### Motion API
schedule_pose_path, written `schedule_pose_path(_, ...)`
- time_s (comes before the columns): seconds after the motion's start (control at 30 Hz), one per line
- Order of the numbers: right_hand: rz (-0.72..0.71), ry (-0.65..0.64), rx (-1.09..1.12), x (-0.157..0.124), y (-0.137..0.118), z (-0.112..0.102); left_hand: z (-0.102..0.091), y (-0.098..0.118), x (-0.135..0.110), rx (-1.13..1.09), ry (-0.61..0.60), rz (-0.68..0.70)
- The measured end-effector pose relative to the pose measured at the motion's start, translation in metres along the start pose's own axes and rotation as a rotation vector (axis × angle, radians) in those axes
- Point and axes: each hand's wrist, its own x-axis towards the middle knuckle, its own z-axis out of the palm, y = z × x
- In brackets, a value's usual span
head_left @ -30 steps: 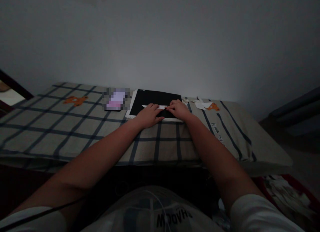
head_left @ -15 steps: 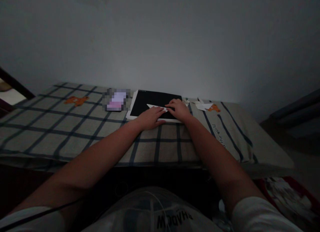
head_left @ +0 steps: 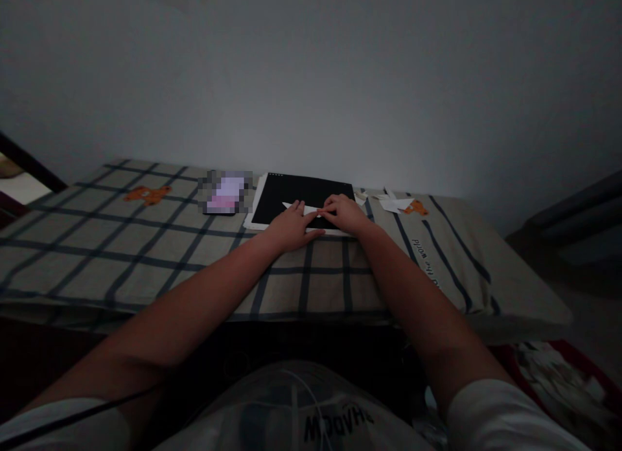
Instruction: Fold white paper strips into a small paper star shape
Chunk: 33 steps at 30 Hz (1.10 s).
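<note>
A folded piece of white paper [head_left: 310, 210], narrow and pointed at its left end, lies on a black board or pad with white edges [head_left: 311, 186]. My left hand [head_left: 290, 229] rests flat on the paper with its fingers spread and the thumb stretched to the right. From the other side my right hand [head_left: 344, 212] has its thumb and fingertips drawn together at the paper's right part, close to my left index finger. My right fingers hide the right end of the paper.
A phone [head_left: 227, 195] with a lit, blurred screen lies left of the board. Several folded white paper pieces [head_left: 394, 203] lie to its right. The checked tablecloth [head_left: 204, 263] covers the table, which stands against a grey wall [head_left: 311, 81].
My left fingers have spread and shifted slightly left along the paper. My right fingertips have come closer together and moved a little down at the paper.
</note>
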Motion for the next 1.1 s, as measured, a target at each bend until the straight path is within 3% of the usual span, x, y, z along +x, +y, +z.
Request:
schedule_pose_path(0.53, 0.012, -0.035, -0.034, 0.001, -0.004, -0.006, -0.004, -0.002, -0.004, 0.189, -0.005, -0.103)
schedule_pose_path(0.87, 0.113, -0.061, -0.063, -0.002, -0.013, -0.017, -0.005, -0.011, -0.005, 0.111, -0.094, -0.143)
schedule_pose_path(1.1, 0.085, -0.057, -0.051, -0.001, -0.01, -0.016, -0.008, -0.005, -0.002, 0.116, -0.077, -0.194)
